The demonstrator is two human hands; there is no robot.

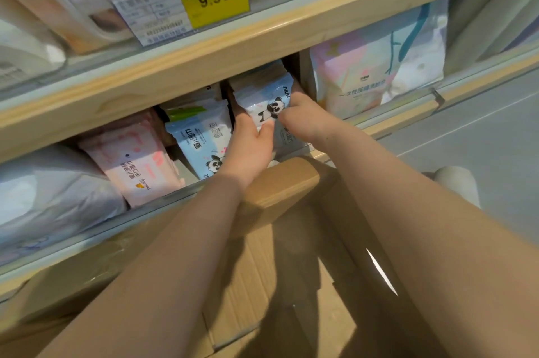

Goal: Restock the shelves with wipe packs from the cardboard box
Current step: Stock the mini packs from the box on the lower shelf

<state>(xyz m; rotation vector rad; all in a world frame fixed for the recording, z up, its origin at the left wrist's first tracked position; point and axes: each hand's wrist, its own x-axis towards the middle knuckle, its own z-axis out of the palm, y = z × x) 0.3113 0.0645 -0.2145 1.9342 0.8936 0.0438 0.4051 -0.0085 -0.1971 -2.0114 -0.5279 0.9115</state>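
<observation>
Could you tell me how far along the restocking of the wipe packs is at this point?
Done: pink packs and a blue panda row already sit on the shelf. In hand: the left hand and right hand press a panda pack into the next row. Left: unclear; the visible bottom of the box looks bare.

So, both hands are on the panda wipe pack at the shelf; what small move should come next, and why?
Probably push the panda wipe pack further back into its slot, then let go. The left hand and right hand grip it from either side, and its front end seems to stand out toward the shelf edge, between the blue panda pack and the large pastel bag.
</observation>
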